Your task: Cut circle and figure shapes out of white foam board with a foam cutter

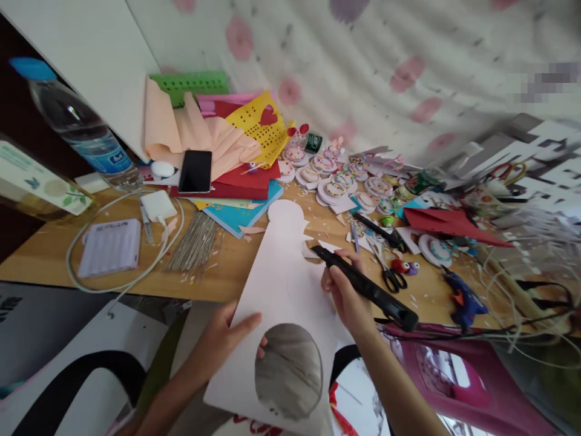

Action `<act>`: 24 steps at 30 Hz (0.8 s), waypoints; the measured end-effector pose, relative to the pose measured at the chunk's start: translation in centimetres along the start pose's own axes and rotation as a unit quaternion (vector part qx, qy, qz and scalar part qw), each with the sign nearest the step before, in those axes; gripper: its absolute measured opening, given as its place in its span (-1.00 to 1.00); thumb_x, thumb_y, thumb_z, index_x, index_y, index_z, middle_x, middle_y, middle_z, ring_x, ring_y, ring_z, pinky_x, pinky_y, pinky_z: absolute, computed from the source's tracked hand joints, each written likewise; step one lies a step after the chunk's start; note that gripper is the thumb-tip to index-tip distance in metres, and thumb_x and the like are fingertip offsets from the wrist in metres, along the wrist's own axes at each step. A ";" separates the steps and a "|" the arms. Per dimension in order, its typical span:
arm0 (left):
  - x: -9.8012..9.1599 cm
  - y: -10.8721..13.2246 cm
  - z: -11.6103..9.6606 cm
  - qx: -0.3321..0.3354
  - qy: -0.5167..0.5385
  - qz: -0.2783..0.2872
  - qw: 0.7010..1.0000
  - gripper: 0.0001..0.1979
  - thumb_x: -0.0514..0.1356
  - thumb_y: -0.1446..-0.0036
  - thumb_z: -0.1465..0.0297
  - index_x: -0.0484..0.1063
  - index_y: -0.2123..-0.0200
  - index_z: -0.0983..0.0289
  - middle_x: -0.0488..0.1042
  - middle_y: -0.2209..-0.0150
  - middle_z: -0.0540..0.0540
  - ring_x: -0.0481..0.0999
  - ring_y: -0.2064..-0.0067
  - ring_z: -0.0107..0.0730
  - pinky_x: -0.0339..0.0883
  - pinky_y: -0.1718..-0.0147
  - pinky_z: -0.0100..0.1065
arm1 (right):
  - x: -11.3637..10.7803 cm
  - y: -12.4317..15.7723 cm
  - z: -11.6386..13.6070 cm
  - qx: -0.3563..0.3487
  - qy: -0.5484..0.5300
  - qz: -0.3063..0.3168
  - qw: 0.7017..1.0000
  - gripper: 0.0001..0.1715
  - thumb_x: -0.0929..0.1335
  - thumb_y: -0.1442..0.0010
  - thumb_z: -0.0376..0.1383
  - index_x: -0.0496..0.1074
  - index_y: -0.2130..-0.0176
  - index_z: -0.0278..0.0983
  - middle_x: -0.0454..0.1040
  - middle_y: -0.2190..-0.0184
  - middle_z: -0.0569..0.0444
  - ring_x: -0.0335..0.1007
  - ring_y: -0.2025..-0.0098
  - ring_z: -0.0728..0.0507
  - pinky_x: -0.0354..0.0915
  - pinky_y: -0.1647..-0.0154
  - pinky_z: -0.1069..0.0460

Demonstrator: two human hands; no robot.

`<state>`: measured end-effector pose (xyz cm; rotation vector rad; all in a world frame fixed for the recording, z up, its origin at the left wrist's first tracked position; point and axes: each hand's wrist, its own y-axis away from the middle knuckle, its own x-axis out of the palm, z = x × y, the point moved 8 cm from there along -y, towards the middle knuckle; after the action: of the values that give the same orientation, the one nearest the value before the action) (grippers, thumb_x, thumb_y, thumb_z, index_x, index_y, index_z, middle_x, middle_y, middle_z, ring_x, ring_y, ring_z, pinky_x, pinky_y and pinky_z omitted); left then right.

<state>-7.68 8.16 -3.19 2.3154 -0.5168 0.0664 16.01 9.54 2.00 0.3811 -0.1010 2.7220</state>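
Note:
A white foam or card sheet [272,290] leans from the table edge toward my lap, with a large round hole in its lower part and a rounded, jagged cut outline at its top right. My left hand [233,330] grips the sheet's left edge, thumb on the front and fingertips showing through the hole. In my right hand [347,284] is a black utility knife [367,290], its tip at the sheet's cut right edge near a small loose white piece. Black-handled scissors [393,278] lie just right of the knife.
Round decorated discs [336,184] crowd the back of the table. A phone [195,172] lies by coloured felt sheets [245,188], with thin wire sticks [195,242] nearer. A water bottle [86,133] and cable [72,254] are left; a blue glue gun [465,300] is right.

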 end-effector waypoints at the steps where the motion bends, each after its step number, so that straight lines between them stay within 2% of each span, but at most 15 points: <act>1: 0.2 0.4 0.5 0.009 0.016 -0.017 1.000 -0.49 0.37 0.14 0.02 0.39 0.27 0.29 0.58 0.53 0.08 0.55 0.57 -0.30 0.35 0.63 -0.42 | 0.0 -0.2 0.4 -0.011 -0.007 -0.012 1.000 -0.70 0.42 -0.17 -0.27 0.27 0.13 -0.10 0.24 0.60 0.31 0.14 0.59 0.04 0.11 0.55 0.12; 4: -0.1 1.2 0.8 0.046 0.058 -0.075 0.994 -0.48 0.40 0.18 0.04 0.39 0.28 0.28 0.58 0.54 0.06 0.55 0.57 -0.29 0.34 0.64 -0.42 | 0.0 -0.5 1.7 -0.038 -0.030 -0.027 0.998 -0.73 0.42 -0.15 -0.29 0.27 0.19 -0.11 0.10 0.64 0.35 -0.01 0.63 0.07 -0.01 0.60 0.14; 9: -1.6 0.9 0.9 0.100 0.074 -0.124 0.984 -0.59 0.37 0.07 0.13 0.40 0.26 0.27 0.59 0.51 0.06 0.56 0.55 -0.31 0.34 0.63 -0.43 | 0.2 0.5 3.1 -0.054 -0.050 -0.034 0.997 -0.70 0.45 -0.09 -0.32 0.28 0.22 -0.12 0.09 0.66 0.34 -0.03 0.62 0.06 -0.03 0.60 0.14; 14: -3.2 0.0 1.2 0.141 0.010 -0.142 0.980 -0.60 0.26 -0.03 0.08 0.43 0.24 0.30 0.58 0.49 0.09 0.54 0.52 -0.28 0.33 0.61 -0.39 | -0.6 2.5 3.9 -0.053 -0.067 -0.045 0.995 -0.74 0.45 -0.08 -0.32 0.33 0.24 -0.16 0.07 0.66 0.34 -0.07 0.62 0.07 -0.08 0.61 0.14; 19: -4.6 -0.2 -0.3 0.199 -0.109 -0.157 0.961 -0.48 0.21 0.03 -0.04 0.49 0.31 0.34 0.61 0.36 0.17 0.56 0.33 -0.17 0.32 0.49 -0.36 | -2.2 4.4 5.8 -0.074 -0.072 -0.062 0.993 -0.72 0.46 -0.06 -0.34 0.35 0.23 -0.16 0.09 0.67 0.33 -0.06 0.62 0.07 -0.07 0.61 0.14; 21: -4.8 -0.3 -0.6 0.205 -0.158 -0.151 0.954 -0.47 0.18 0.03 -0.08 0.48 0.43 0.33 0.58 0.43 0.14 0.53 0.37 -0.19 0.26 0.51 -0.38 | -2.7 5.1 6.7 -0.084 -0.070 -0.064 0.992 -0.73 0.46 -0.06 -0.33 0.35 0.23 -0.16 0.10 0.66 0.32 -0.04 0.61 0.07 -0.06 0.61 0.14; 24: -4.5 -0.7 -0.3 0.189 -0.230 -0.123 0.947 -0.43 0.11 0.00 -0.13 0.32 0.68 0.26 0.38 0.71 0.05 0.40 0.61 -0.32 0.11 0.63 -0.40 | -2.9 5.7 7.5 -0.095 -0.058 -0.062 0.992 -0.76 0.45 -0.08 -0.29 0.35 0.24 -0.16 0.10 0.65 0.31 -0.03 0.60 0.07 -0.06 0.61 0.14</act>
<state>-11.56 10.38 -4.30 2.7665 -0.4648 -0.5518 18.20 2.27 8.27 0.4739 -0.3538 2.5390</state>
